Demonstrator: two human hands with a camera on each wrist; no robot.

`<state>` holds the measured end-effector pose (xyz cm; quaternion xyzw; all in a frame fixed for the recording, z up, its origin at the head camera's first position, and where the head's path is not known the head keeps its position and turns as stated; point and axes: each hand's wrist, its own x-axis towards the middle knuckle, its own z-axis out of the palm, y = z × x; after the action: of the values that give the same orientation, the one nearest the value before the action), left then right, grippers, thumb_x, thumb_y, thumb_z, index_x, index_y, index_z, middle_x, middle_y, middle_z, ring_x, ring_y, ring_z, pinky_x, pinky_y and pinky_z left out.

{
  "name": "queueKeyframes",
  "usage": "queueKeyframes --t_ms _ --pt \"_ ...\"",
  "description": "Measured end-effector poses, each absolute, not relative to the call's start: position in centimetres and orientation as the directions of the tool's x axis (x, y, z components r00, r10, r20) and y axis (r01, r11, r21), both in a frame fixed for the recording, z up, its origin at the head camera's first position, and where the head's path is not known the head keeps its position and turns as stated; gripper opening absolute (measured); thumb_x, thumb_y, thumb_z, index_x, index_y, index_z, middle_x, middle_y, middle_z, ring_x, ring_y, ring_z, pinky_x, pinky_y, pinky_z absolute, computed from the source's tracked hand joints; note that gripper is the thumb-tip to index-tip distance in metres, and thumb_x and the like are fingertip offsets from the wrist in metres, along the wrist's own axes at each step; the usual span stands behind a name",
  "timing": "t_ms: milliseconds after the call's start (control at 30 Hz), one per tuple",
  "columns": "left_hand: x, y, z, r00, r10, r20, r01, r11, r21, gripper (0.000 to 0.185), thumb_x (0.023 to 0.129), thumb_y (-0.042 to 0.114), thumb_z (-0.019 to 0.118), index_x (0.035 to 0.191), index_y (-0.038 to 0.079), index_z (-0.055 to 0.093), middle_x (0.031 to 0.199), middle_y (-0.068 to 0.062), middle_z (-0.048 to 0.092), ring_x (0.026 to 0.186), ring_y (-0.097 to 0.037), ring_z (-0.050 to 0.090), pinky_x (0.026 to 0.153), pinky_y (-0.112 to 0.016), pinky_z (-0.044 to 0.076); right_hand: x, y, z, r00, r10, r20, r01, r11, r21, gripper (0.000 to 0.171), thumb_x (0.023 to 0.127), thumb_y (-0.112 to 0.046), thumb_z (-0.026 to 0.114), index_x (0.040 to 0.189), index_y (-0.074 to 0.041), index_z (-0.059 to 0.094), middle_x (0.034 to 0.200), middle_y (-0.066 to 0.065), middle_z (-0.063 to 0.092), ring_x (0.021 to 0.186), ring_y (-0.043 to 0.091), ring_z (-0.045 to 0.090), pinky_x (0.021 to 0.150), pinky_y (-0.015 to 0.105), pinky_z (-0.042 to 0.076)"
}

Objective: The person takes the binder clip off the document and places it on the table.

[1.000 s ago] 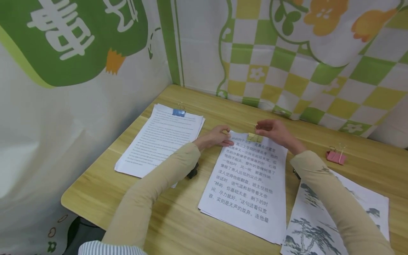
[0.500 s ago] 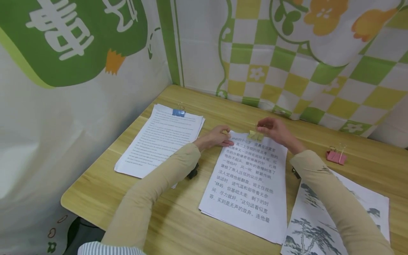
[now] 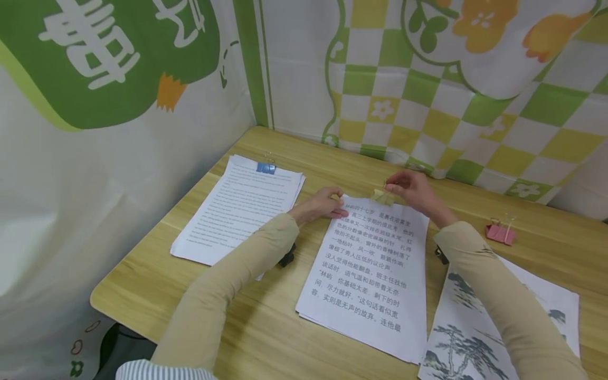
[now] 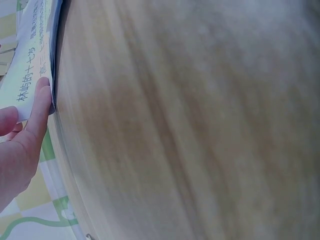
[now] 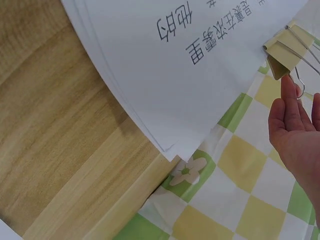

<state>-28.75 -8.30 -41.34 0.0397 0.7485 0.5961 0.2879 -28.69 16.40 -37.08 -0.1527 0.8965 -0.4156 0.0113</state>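
Note:
A stack of printed paper sheets lies on the table with its top edge away from me. My left hand pinches the upper left corner, index finger along the edge in the left wrist view. At the top edge sits a yellow binder clip. My right hand holds a wire handle of this clip between its fingertips. In the right wrist view, the clip's body shows at the paper's edge, and the fingers meet the wire loop behind it.
Left of the stack lies another text stack with a blue binder clip. A black clip sits partly under my left sleeve. To the right are a pink binder clip, ink-painting sheets and another black clip. A checkered curtain hangs behind.
My right hand has shifted slightly right and away from me. The yellow binder clip has slid a little the same way at the paper's top edge. My left hand stays put.

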Motion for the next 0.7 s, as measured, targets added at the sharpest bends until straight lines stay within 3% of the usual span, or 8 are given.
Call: queueKeyframes --t_ms 333,500,700 --pt "-28.7 -8.4 -41.2 -0.831 0.411 -0.374 -0.268 0.293 0.918 0.023 0.098 0.002 0.043 0.121 0.000 0.042 0.115 -0.028 0.059 0.096 -0.026 0.067 0.082 -0.026 0.056 -29.2 17.4 -36.9 -0.969 -0.222 0.108 -0.223 0.601 -0.767 0.032 0.092 -0.017 0.061 0.111 0.007 0.056 0.114 0.027 0.062 0.081 -0.011 0.054 0.077 0.011 0.045" --pt "-28.6 -8.5 -41.2 -0.831 0.430 -0.352 -0.237 0.299 0.924 0.019 0.097 0.002 0.044 0.116 -0.001 0.044 0.105 -0.023 0.061 0.099 -0.028 0.067 0.083 -0.026 0.055 -29.5 18.6 -37.1 -0.974 -0.196 0.111 -0.208 0.599 -0.773 0.033 0.093 -0.018 0.059 0.112 0.009 0.054 0.113 0.026 0.060 0.079 -0.012 0.052 0.073 0.010 0.044" --pt "-28.6 -8.5 -41.3 -0.831 0.430 -0.353 -0.241 0.294 0.925 0.018 0.097 0.001 0.044 0.115 0.000 0.044 0.105 -0.024 0.062 0.085 -0.020 0.067 0.080 -0.025 0.056 -29.7 19.8 -37.6 -0.982 -0.173 0.080 -0.175 0.647 -0.742 0.038 0.094 -0.025 0.059 0.112 0.008 0.054 0.113 0.027 0.059 0.080 -0.004 0.051 0.069 0.012 0.044"
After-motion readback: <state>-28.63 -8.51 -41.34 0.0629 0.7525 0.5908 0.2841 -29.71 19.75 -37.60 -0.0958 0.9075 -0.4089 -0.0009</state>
